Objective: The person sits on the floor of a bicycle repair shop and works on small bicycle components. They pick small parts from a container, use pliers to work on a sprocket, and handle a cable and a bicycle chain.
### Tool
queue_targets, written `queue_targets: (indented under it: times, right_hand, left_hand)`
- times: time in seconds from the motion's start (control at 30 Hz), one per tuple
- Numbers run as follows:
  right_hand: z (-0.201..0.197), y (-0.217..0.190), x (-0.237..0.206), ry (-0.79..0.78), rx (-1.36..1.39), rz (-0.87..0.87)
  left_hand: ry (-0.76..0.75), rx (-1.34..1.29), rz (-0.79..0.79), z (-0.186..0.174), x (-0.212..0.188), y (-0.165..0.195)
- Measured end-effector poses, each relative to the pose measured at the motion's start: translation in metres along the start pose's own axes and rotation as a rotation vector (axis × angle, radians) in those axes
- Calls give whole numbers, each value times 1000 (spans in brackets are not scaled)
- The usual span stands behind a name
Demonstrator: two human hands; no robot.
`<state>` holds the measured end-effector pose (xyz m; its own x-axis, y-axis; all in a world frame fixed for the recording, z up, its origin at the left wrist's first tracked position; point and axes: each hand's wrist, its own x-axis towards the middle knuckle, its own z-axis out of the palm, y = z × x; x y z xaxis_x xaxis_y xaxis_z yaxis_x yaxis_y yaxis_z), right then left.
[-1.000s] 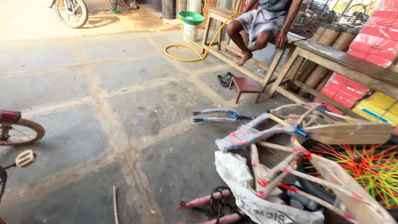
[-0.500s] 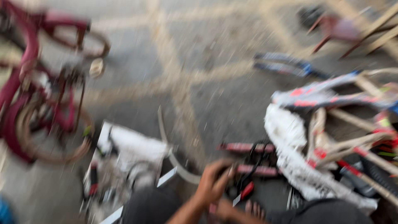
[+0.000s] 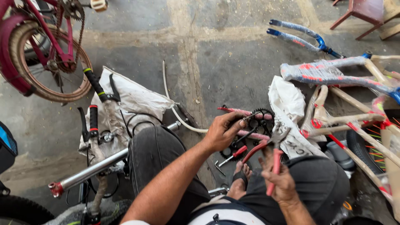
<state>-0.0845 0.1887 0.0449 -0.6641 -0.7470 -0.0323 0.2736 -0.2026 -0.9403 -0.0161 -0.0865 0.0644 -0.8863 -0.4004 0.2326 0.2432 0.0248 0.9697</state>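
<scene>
At the far left a red bicycle [image 3: 39, 54] is propped up, and beside it handlebars [image 3: 98, 106] with black grips are laid on a white bag. A shiny metal tube [image 3: 89, 171] is rested across the person's knee.

Trouble could come from the small dark part [image 3: 248, 118] in the middle. It is only pinched, so it could be dropped among the loose bits on the floor and be hard to find. A fingertip could also be nipped, because the pliers' tip is brought very close to it. The bare foot [image 3: 241, 179] is placed right under the work, so it could be hit by anything that falls.

The left hand [image 3: 223, 131] is curled almost closed, and the small dark part is squeezed between thumb and fingers, just above a black toothed chainring [image 3: 263, 121] on the floor.

The right hand [image 3: 280, 182] is wrapped tight around one red handle of the pliers [image 3: 266, 152], while the other handle is left sticking out, so the pliers are held partly open.

At the far right a wrapped bicycle frame [image 3: 333, 75] is laid down.
</scene>
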Motion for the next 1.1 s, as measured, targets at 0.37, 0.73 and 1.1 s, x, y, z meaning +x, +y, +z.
queue_targets:
  times: [0.37, 0.73, 1.1]
  right_hand:
    - [20, -29, -13, 14, -1079, -97]
    - [26, -42, 13, -53, -1367, -291]
    - [28, -33, 15, -19, -1381, -205]
  left_hand:
    - [-201, -34, -90, 3, -11, -8]
    - [-260, 13, -115, -7, -15, 2]
    - [-280, 48, -103, -7, -14, -4]
